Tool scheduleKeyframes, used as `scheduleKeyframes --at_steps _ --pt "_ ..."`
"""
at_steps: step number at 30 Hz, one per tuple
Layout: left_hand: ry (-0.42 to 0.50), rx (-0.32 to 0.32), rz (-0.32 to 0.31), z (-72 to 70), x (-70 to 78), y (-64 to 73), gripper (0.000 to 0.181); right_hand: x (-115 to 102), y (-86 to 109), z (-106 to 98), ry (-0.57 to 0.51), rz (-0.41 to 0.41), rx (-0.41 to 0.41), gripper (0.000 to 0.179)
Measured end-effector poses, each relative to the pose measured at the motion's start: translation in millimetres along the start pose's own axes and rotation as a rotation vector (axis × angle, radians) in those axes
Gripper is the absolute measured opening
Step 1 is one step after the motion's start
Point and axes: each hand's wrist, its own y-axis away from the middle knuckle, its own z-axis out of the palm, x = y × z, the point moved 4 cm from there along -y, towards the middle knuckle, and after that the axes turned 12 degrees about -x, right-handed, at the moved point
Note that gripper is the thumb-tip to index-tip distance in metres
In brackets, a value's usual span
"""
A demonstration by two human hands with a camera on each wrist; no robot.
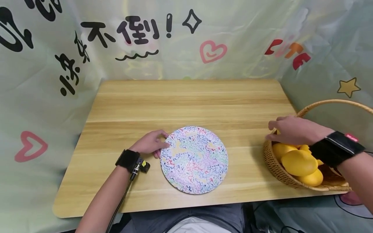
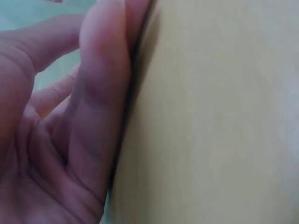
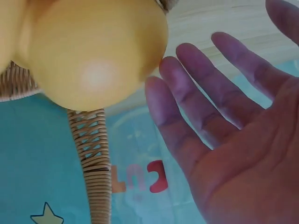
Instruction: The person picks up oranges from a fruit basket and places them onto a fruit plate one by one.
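Observation:
A flat round disc [image 1: 194,160], white with multicoloured squiggles, lies near the table's front edge. My left hand [image 1: 150,142] rests on the table at its left rim, fingertips touching or very near the edge. In the left wrist view, loosely bent fingers [image 2: 100,93] lie along the wood. On the right, a wicker basket [image 1: 272,165] holds several yellow lemons [image 1: 300,162]. My right hand [image 1: 300,130] is above the basket's far left rim, holding nothing. Its straight, spread fingers [image 3: 201,102] appear beside a lemon [image 3: 96,56] in the right wrist view; contact is unclear.
The basket's tall handle [image 1: 335,102] arches behind the right hand. Printed cloth [image 1: 175,64] hangs around the back and sides of the wooden table [image 1: 186,103]. A black band with a small camera and cable [image 1: 137,165] sits on the left wrist.

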Motion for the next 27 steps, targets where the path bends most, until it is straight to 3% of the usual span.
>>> scheduleKeyframes --at_steps 6,11,16,22,27 --pt "0.065 0.009 0.041 1.0 -10.0 1.5 0.043 -5.1 19.7 14.9 0.058 0.0 0.039 0.024" --pt "0.064 0.026 0.074 2.0 -11.8 1.1 0.044 1.1 33.3 34.4 -0.033 0.051 -0.075 0.045" --pt "0.039 0.012 0.1 3.1 -11.4 2.8 0.047 5.4 45.5 54.3 -0.04 0.058 -0.085 0.057" --pt "0.041 0.036 0.102 -1.5 -11.2 7.5 0.046 8.7 47.0 68.8 -0.019 0.069 -0.086 0.071" --pt "0.047 0.024 0.111 -0.5 -11.7 6.5 0.047 8.2 45.4 74.4 -0.001 0.085 -0.102 0.068"
